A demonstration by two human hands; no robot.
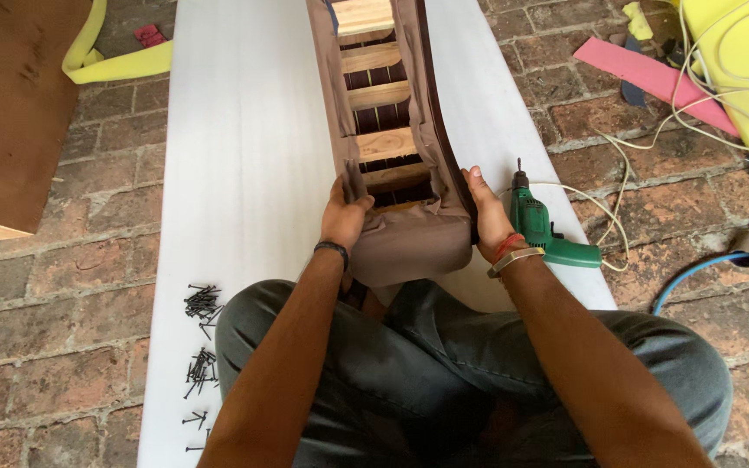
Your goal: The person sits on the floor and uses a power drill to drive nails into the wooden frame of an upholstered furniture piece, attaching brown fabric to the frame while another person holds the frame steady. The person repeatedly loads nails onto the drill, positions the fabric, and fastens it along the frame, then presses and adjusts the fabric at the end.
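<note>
Head view
Frame: your upholstered wooden frame (pixel 392 130) runs from top centre down to mid-picture, on the white sheet (pixel 236 173).
Left hand: your left hand (pixel 346 214) pinches a fold of brown fabric (pixel 413 243) at the frame's left edge.
Right hand: your right hand (pixel 487 217) lies flat, fingers together, against the frame's right side.
Drill: green drill (pixel 543 230), just right of that hand.
Nails: black nails (pixel 201 338), lower left.

Upholstery workshop: drill (pixel 541 227), screws (pixel 202 303), foam (pixel 114 61)
</note>
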